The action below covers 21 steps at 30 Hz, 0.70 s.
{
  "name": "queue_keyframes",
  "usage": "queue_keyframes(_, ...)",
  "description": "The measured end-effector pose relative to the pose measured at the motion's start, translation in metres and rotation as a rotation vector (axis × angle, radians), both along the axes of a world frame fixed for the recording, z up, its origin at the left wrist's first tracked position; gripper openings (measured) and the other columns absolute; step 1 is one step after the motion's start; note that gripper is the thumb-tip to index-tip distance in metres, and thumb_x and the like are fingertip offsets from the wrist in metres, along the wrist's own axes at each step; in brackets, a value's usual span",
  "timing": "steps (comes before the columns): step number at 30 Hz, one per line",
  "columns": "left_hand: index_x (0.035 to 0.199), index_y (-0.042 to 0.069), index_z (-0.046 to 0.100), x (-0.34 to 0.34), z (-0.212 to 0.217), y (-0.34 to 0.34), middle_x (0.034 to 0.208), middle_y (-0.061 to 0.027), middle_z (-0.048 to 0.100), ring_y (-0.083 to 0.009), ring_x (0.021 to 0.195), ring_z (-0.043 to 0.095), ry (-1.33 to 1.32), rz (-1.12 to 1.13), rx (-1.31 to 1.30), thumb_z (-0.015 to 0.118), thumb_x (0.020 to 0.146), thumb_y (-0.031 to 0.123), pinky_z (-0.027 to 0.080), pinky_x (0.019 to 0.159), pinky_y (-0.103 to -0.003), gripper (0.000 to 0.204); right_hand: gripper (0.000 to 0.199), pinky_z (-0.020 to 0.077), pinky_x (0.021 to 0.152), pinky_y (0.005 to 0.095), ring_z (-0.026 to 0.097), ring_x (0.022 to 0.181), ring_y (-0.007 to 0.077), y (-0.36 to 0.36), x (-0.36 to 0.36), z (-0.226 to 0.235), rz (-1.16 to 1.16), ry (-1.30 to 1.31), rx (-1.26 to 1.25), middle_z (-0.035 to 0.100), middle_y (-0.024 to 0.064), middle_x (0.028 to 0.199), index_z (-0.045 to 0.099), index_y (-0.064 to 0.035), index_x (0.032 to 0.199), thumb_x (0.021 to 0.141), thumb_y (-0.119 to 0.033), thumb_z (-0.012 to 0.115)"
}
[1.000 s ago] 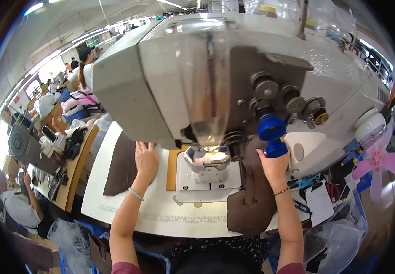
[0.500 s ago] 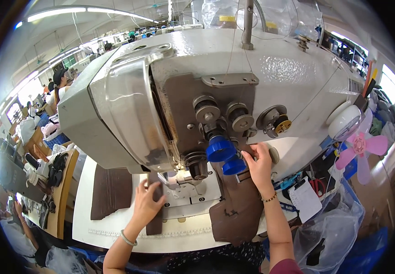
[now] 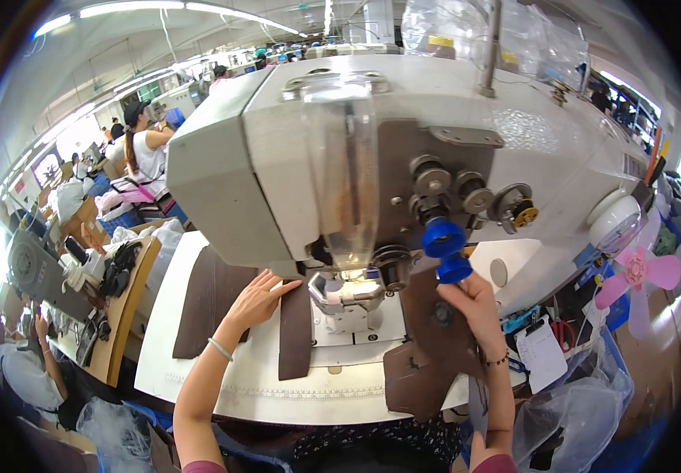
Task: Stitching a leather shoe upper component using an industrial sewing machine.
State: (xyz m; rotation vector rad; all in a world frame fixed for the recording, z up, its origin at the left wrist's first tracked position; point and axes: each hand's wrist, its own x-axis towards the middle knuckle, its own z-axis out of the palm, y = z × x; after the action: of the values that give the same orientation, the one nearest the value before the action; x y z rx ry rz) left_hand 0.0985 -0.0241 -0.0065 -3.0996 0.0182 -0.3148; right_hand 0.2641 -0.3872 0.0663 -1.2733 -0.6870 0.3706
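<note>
A large white sewing machine (image 3: 293, 173) fills the middle, with two blue tension knobs (image 3: 444, 236) on its front. Left of the lit needle area, my left hand (image 3: 255, 299) has its fingers stretched out, the tips at the upper end of a narrow brown leather-like strip (image 3: 295, 339). A wider brown panel (image 3: 210, 303) lies farther left on the white table. Right of the needle, just below the knobs, my right hand (image 3: 476, 311) is closed on a brown leather piece (image 3: 427, 378) that drapes toward the table's front edge; its fingers are partly hidden behind the piece.
A ruler scale (image 3: 277, 392) runs along the white table's front. At right are a pink fan (image 3: 636, 270), red-handled scissors (image 3: 563, 335), a white paper (image 3: 541, 356) and a clear plastic bag (image 3: 573, 418). Left stands a wooden-edged bench (image 3: 132, 307); co-workers sit beyond.
My left fingers have straightened from a curled, pinching shape. My right hand has come lower from beside the knobs and now grips the brown piece. The view has shifted, so the machine appears farther right.
</note>
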Motion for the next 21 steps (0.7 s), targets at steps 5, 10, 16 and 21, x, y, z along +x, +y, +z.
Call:
queue_keyframes(5, 0.126, 0.009, 0.051, -0.006, -0.004, 0.004, 0.14, -0.0075, 0.045, -0.0302, 0.119, 0.049, -0.146, -0.101, -0.121, 0.06, 0.075, 0.0, 0.038, 0.103, -0.041, 0.053, 0.018, 0.0393, 0.057, 0.0185, 0.05, 0.065, 0.0002, 0.024, -0.025, 0.0, 0.059, -0.239, -0.228, 0.062, -0.0014, 0.074, 0.052, -0.0026, 0.089, 0.086, -0.012, 0.067)
queue_keyframes(10, 0.112, -0.005, 0.057, -0.054, 0.013, -0.003, 0.117, -0.02, 0.061, -0.036, 0.114, 0.057, -0.621, -0.057, -0.075, 0.065, 0.072, 0.003, 0.044, 0.1, -0.044, 0.042, 0.021, 0.0392, 0.049, 0.0214, 0.052, 0.057, 0.0034, 0.037, -0.041, 0.002, -0.153, -0.535, -0.258, 0.063, 0.0036, 0.065, 0.048, -0.0029, 0.086, 0.088, -0.014, 0.066)
queue_keyframes(16, 0.105, -0.013, 0.055, -0.086, 0.053, -0.085, 0.111, -0.03, 0.06, -0.0421, 0.104, 0.061, -0.856, -0.227, -0.037, 0.059, 0.081, -0.006, 0.052, 0.091, -0.048, 0.025, 0.021, 0.0399, 0.049, 0.0215, 0.054, 0.055, 0.0055, 0.044, -0.05, -0.016, -0.287, -0.607, -0.144, 0.063, 0.0063, 0.063, 0.048, -0.0015, 0.09, 0.088, -0.012, 0.066)
queue_keyframes(21, 0.088, -0.003, 0.059, -0.062, 0.067, -0.14, 0.106, -0.0237, 0.063, -0.0369, 0.101, 0.063, -0.681, -0.485, 0.185, 0.062, 0.079, 0.0, 0.054, 0.091, -0.045, 0.01, 0.024, 0.0409, 0.048, 0.0225, 0.056, 0.055, 0.0062, 0.044, -0.049, -0.026, -0.263, -0.52, -0.16, 0.062, 0.0082, 0.066, 0.052, -0.001, 0.095, 0.086, -0.015, 0.069)
